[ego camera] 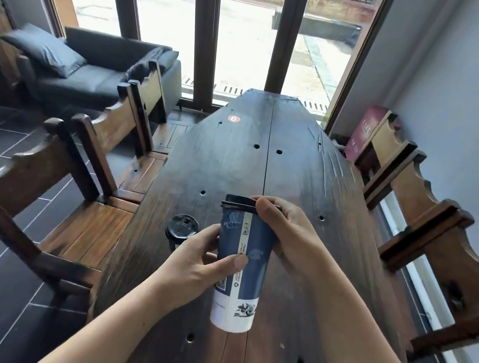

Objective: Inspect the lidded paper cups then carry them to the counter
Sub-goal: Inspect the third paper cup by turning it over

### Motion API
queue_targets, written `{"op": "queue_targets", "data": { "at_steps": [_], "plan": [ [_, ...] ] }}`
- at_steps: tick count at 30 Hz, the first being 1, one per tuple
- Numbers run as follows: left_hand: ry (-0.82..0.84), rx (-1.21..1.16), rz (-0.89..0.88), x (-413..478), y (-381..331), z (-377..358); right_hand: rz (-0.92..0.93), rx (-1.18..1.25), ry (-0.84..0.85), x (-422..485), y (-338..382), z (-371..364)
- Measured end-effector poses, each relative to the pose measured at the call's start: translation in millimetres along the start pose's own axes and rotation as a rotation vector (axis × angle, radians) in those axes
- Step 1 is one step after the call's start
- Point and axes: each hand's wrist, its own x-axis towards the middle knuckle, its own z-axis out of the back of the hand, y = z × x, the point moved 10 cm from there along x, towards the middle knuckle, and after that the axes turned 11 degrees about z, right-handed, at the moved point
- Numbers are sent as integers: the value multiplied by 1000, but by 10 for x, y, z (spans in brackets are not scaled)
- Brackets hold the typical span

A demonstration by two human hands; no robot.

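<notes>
Daylight enters through the tall windows (245, 24) at the far end; the ground outside is overexposed to near white. The dark tabletop (265, 170) carries a pale sheen along its length. Interior corners at left are dim. Wide-angle distortion bows the window frames and the chairs (42, 180) at the edges. Slight softness overall; the centre is reasonably sharp.
</notes>
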Motion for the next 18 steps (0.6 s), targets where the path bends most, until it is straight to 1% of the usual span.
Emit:
{"op": "queue_targets", "data": {
  "at_steps": [13,18],
  "plan": [
    [-1,14,-20,50,-62,-2,19,54,27,31,55,-24],
    [14,-16,0,81,-2,-31,2,38,-13,-24,30,22]
  ]
}}
